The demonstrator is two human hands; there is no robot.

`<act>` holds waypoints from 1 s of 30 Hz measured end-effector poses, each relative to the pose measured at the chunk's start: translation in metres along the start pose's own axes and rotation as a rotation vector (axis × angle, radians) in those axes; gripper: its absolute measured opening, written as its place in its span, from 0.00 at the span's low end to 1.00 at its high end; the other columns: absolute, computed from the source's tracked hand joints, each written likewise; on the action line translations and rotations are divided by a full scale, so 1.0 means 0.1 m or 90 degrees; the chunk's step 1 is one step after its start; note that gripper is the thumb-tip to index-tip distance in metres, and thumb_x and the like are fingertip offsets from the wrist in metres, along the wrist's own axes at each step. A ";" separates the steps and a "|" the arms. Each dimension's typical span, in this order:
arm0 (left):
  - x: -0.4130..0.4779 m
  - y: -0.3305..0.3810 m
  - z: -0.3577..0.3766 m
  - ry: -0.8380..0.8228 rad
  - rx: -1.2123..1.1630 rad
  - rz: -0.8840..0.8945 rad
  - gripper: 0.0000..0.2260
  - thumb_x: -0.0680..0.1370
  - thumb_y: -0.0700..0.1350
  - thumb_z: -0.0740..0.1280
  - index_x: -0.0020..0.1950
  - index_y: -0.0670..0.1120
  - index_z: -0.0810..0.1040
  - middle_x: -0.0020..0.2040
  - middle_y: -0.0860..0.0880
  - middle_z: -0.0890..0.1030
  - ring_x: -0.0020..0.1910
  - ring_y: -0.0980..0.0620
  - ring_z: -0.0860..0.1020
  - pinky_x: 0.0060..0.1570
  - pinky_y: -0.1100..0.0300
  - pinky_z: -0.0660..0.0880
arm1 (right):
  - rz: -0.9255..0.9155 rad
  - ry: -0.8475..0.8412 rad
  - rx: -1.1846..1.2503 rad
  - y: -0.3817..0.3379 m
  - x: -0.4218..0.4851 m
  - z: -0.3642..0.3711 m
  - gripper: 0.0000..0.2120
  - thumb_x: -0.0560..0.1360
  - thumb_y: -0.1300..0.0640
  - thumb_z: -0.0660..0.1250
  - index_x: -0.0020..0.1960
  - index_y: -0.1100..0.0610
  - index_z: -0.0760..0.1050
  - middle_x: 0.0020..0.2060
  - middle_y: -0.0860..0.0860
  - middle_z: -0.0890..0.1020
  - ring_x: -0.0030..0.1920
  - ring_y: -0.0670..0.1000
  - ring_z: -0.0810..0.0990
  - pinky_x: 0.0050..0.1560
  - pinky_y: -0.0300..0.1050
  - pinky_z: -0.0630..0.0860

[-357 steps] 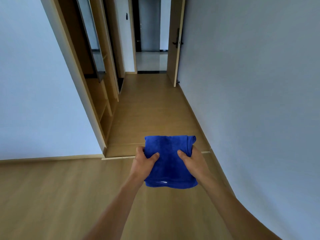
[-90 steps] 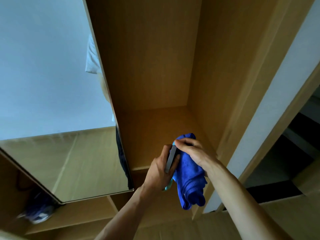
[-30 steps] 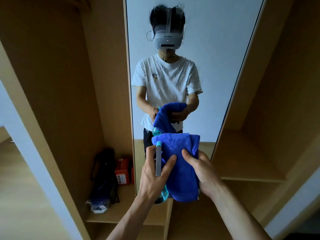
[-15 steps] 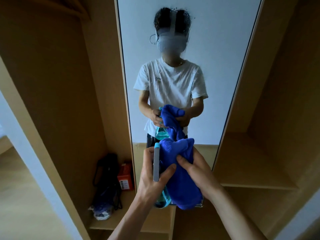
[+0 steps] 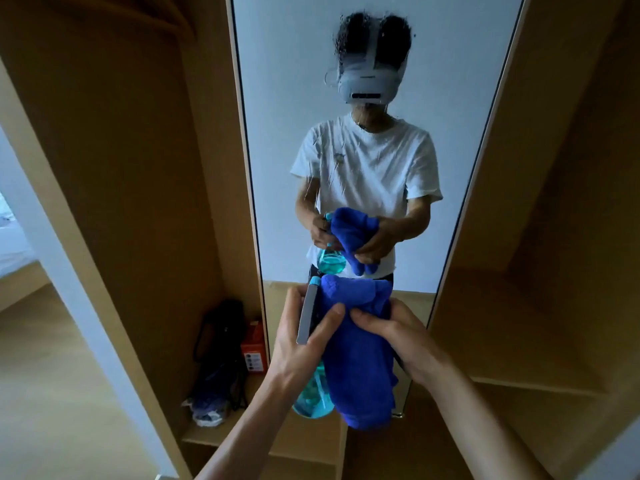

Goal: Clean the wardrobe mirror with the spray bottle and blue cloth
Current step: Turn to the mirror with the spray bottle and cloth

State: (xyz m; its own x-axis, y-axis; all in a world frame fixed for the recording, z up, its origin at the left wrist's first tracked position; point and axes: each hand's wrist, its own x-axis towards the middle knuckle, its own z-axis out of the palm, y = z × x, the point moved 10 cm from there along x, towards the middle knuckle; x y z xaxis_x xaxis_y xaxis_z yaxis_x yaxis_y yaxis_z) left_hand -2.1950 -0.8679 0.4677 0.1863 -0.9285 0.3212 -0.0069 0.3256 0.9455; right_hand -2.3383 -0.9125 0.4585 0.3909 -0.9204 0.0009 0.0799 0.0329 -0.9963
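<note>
The tall wardrobe mirror (image 5: 460, 98) stands straight ahead, its upper part speckled with spray droplets and thin runs. My left hand (image 5: 298, 344) grips the spray bottle (image 5: 313, 400), teal liquid below, grey trigger head on top, thumb across its neck. The blue cloth (image 5: 360, 362) hangs bunched against the bottle. My right hand (image 5: 401, 337) pinches the cloth near its top, right beside my left thumb. Both hands sit close together just in front of the mirror's lower end. The mirror reflects a person holding the same cloth and bottle.
Wooden wardrobe panels (image 5: 131, 168) flank the mirror. On the low left shelf lie a black bag (image 5: 221, 344), an orange box (image 5: 254, 348) and a crumpled plastic bag (image 5: 204, 412). An open shelf compartment (image 5: 512, 327) lies to the right. Wood floor (image 5: 41, 375) shows at far left.
The view has moved slightly closer to the mirror. My right hand has shifted its pinch on the cloth nearer to my left thumb. The bottle stays in my left hand.
</note>
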 end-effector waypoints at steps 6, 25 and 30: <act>0.00 0.00 0.04 0.083 0.069 -0.002 0.13 0.78 0.53 0.73 0.55 0.48 0.74 0.46 0.55 0.81 0.44 0.58 0.81 0.41 0.60 0.79 | -0.053 0.018 -0.028 -0.05 0.02 -0.10 0.25 0.74 0.58 0.74 0.67 0.46 0.70 0.58 0.48 0.82 0.57 0.49 0.83 0.61 0.55 0.79; 0.06 0.18 -0.04 0.136 0.071 0.037 0.13 0.78 0.52 0.74 0.55 0.48 0.74 0.44 0.56 0.81 0.41 0.57 0.81 0.39 0.57 0.81 | -0.077 0.136 -0.108 -0.18 0.08 -0.02 0.14 0.76 0.40 0.67 0.59 0.42 0.76 0.53 0.46 0.84 0.53 0.46 0.83 0.60 0.52 0.79; 0.22 0.37 -0.22 0.156 0.088 0.057 0.12 0.79 0.50 0.73 0.56 0.48 0.74 0.42 0.54 0.81 0.40 0.62 0.81 0.37 0.63 0.79 | -0.142 0.167 -0.205 -0.37 0.13 0.15 0.22 0.75 0.35 0.66 0.66 0.41 0.72 0.56 0.42 0.82 0.55 0.42 0.81 0.61 0.50 0.78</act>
State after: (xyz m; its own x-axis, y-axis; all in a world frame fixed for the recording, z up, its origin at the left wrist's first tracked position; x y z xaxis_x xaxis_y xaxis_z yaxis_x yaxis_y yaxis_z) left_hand -2.1699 -0.8721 0.5083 0.4102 -0.8207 0.3976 -0.1656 0.3617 0.9175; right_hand -2.3224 -0.9197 0.4972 0.1479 -0.9599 0.2380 -0.1689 -0.2616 -0.9503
